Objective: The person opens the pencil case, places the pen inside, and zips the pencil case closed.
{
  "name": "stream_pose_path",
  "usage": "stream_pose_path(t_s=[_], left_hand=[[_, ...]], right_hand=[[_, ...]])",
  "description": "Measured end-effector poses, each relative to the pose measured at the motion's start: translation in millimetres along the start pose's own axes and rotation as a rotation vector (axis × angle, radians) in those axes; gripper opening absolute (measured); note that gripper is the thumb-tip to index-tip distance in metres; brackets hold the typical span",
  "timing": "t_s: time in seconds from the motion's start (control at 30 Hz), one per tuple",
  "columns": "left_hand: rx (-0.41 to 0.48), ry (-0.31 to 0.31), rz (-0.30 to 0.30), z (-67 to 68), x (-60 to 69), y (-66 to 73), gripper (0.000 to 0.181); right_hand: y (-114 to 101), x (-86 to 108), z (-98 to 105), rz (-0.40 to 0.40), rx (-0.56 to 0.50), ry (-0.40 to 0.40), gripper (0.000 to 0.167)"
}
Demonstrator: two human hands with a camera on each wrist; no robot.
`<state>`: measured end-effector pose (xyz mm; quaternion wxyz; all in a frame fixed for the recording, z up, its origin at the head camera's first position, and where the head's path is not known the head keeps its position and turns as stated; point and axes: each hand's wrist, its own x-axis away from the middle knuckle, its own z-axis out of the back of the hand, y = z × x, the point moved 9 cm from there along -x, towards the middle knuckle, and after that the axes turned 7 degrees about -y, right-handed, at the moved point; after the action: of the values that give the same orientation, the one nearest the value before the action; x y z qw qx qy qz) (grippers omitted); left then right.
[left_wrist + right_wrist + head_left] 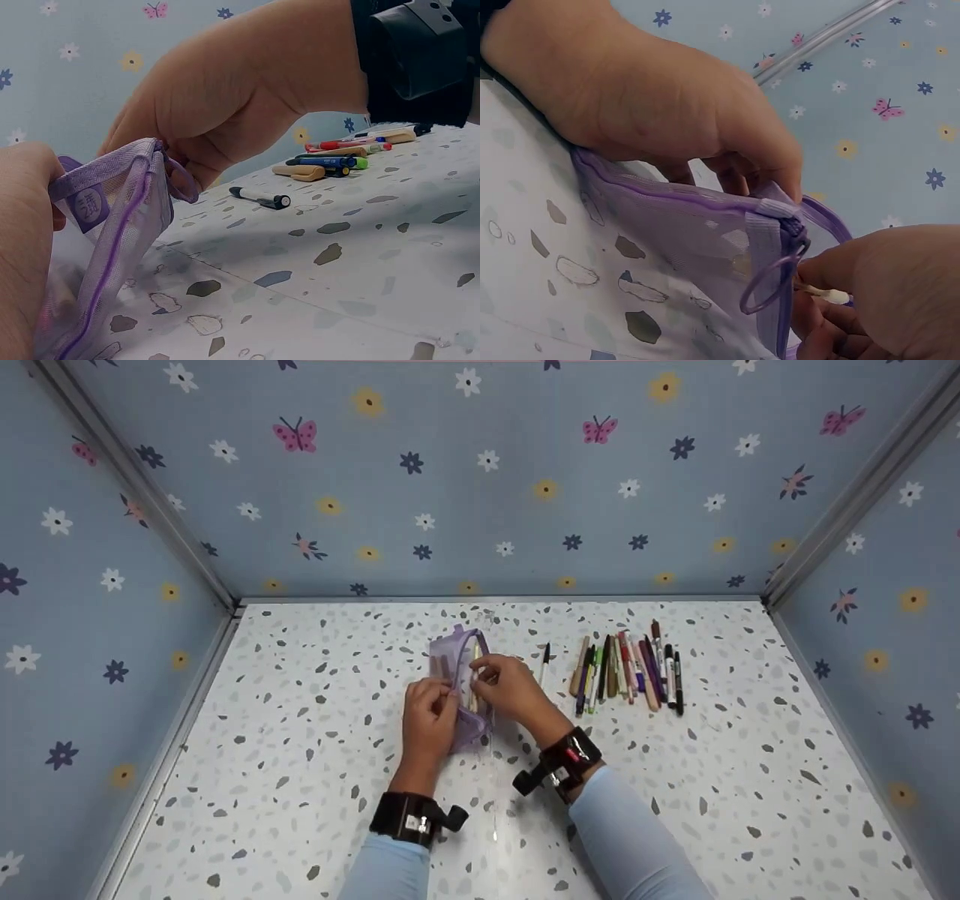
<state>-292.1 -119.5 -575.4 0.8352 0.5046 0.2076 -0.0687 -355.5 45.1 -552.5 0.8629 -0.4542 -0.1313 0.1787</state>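
A purple mesh zip pencil pouch (444,649) lies in the middle of the table with its mouth parted. My left hand (427,718) grips the pouch's near-left edge between thumb and fingers. At the mouth, my right hand (512,688) reaches in from the right, with thumb and forefinger pinching a slim pale-yellow pen (835,297) whose cream end shows in the right wrist view. Much of that pen is hidden by the fingers and mesh. Other contents are blurred through the mesh. Just right of the right hand lies a black-and-white pen (260,198), apart from the pouch.
Several pens and markers (626,671) lie side by side in a loose row on the right of the speckled table (750,780). Flower-patterned blue panels (510,510) stand behind and at both sides.
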Motion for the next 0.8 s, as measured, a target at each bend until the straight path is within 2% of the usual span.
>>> stream_pose_path(t_s=[0.07, 0.17, 0.3, 0.4, 0.57, 0.8], left_hand=[[-0.002, 0.006, -0.014, 0.2, -0.5, 1.2, 0.016], [-0.007, 0.004, -0.002, -0.2, -0.4, 1.0, 0.016], [0.0, -0.018, 0.036, -2.4, 0.2, 0.0, 0.016], [0.007, -0.029, 0.05, -4.2, 1.1, -0.4, 0.016], [0.003, -0.021, 0.032, -3.2, 0.2, 0.2, 0.015], [0.007, -0.027, 0.047, -2.7, 1.3, -3.8, 0.015]], right_hand=[[0.9, -0.6, -3.3, -0.006, -0.002, -0.025, 0.037], [3.8, 1.0, -2.9, -0.006, -0.008, -0.038, 0.039], [12.0, 9.1, 13.4, 0.011, 0.009, 0.013, 0.033], [22.6, 19.8, 35.5, 0.007, 0.038, 0.074, 0.028], [42.8, 42.3, 82.8, -0.042, 0.102, 0.183, 0.025], [76.0, 72.1, 145.5, -0.174, 0.161, 0.311, 0.029]])
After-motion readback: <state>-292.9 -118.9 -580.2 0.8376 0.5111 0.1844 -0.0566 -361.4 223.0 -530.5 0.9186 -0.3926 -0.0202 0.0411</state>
